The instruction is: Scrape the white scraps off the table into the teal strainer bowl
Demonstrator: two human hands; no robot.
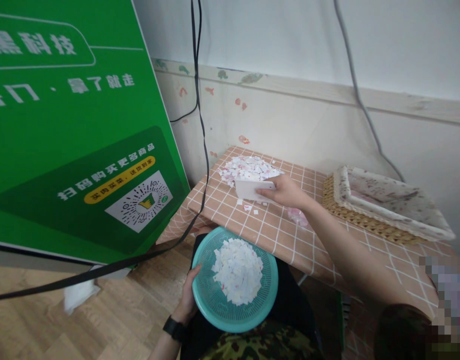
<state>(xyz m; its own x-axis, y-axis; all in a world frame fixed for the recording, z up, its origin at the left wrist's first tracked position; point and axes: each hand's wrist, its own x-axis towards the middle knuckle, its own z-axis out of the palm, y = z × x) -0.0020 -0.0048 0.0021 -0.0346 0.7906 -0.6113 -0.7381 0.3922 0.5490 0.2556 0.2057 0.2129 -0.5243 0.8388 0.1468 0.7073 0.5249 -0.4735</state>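
My left hand [189,289], with a dark watch at the wrist, grips the left rim of a round teal plastic colander [265,295]. A heap of small white paper scraps [238,272] lies inside it, and the colander rests over my lap below the table edge. My right hand [284,191] is closed on a flat white scraper [252,190], thumb on its near face. The scraper stands on edge over the table, just in front of a second pile of paper scraps [248,166], some with pink marks. Several loose scraps [248,207] lie on the near side of the scraper.
A brown checked cloth covers the table [275,230]. On its right stands a wicker basket [380,227] with a floral lining. A pink crumpled piece [298,216] lies near my right forearm. A green panel [102,125] rises at left, and a black cable [203,130] hangs before the table.
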